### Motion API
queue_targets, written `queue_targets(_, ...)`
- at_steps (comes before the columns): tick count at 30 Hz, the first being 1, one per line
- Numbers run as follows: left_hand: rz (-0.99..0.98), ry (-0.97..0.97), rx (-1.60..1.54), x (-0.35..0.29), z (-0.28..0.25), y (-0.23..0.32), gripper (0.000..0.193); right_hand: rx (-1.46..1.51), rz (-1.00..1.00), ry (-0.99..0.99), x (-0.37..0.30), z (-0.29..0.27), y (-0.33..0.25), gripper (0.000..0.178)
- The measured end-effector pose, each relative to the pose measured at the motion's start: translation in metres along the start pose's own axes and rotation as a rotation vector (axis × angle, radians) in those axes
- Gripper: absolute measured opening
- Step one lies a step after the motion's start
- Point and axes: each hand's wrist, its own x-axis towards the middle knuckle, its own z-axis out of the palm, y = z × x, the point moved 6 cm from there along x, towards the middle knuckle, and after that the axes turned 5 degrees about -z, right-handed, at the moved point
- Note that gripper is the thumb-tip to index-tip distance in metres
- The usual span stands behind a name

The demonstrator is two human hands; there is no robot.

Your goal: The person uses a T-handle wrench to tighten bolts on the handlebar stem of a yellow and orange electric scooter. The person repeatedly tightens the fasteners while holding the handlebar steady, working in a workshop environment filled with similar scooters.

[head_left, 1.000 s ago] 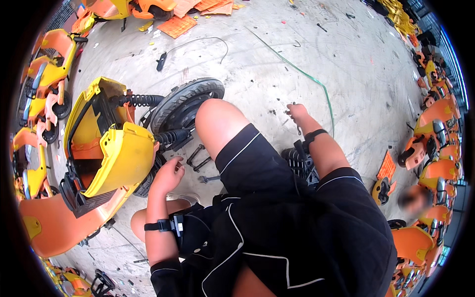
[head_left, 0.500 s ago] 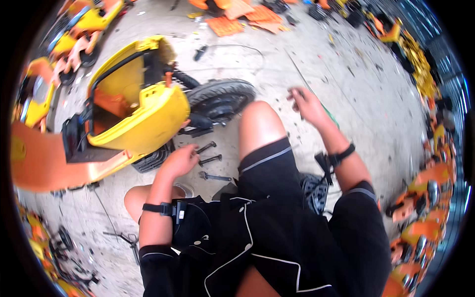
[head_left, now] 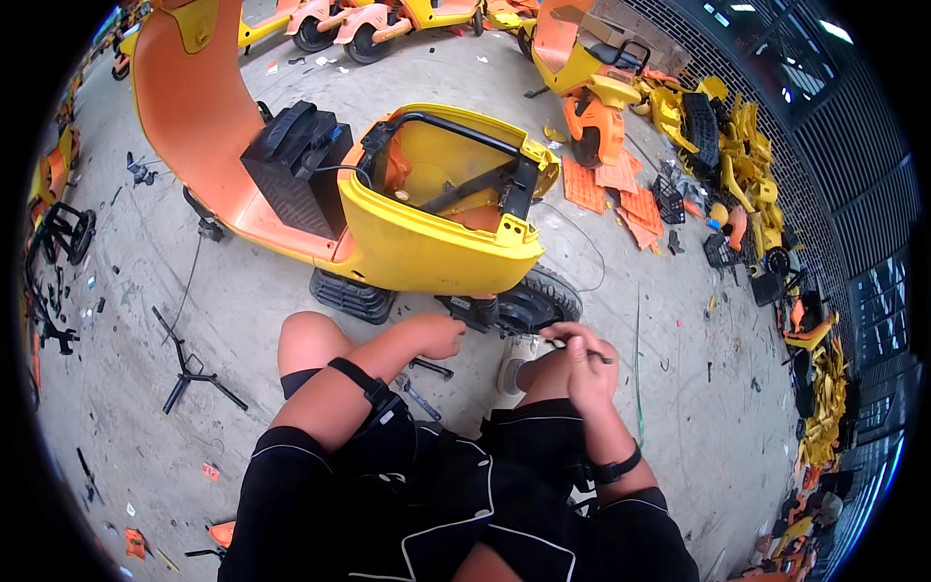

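Just in front of me is a partly stripped scooter body [head_left: 436, 252], yellow and orange, with its seat opening uncovered. Its black rear wheel [head_left: 543, 299] lies beyond my knees. My left hand [head_left: 434, 337] is closed beside the lower edge of the body; whether anything is in its fingers is hidden. Over my right knee, my right hand [head_left: 585, 367] grips a thin dark rod-like tool [head_left: 603, 360], whose exact kind I cannot make out. Below my left hand, a black-handled tool [head_left: 433, 368] and a metal wrench [head_left: 419, 398] lie on the floor.
A black battery-like box [head_left: 296, 175] stands on the scooter's footboard. To the left lies a black three-legged metal frame [head_left: 194, 373]. Orange panels [head_left: 585, 184] and heaps of yellow body parts [head_left: 756, 194] line the far right. Another scooter [head_left: 593, 97] stands behind.
My right hand has come in from the right to above my knee, near the rear wheel. My view has turned, so the scooter now sits more centrally. My left hand stays close to the scooter.
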Motion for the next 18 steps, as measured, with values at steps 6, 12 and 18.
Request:
queue_targets(6, -0.066, 0.026, -0.083, -0.008, -0.01, -0.017, 0.048, 0.232, 0.293, -0.211, 0.012, 0.055, 0.05, 0.031)
queue_targets(12, -0.009, -0.014, -0.047, -0.001, -0.005, -0.004, 0.044, -0.214, -0.048, 0.174, 0.109, 0.007, 0.004, 0.026)
queue_targets(18, 0.04, 0.046, -0.028, -0.002, -0.01, 0.008, 0.038, -0.186, 0.066, 0.124, 0.148, 0.008, 0.016, 0.032)
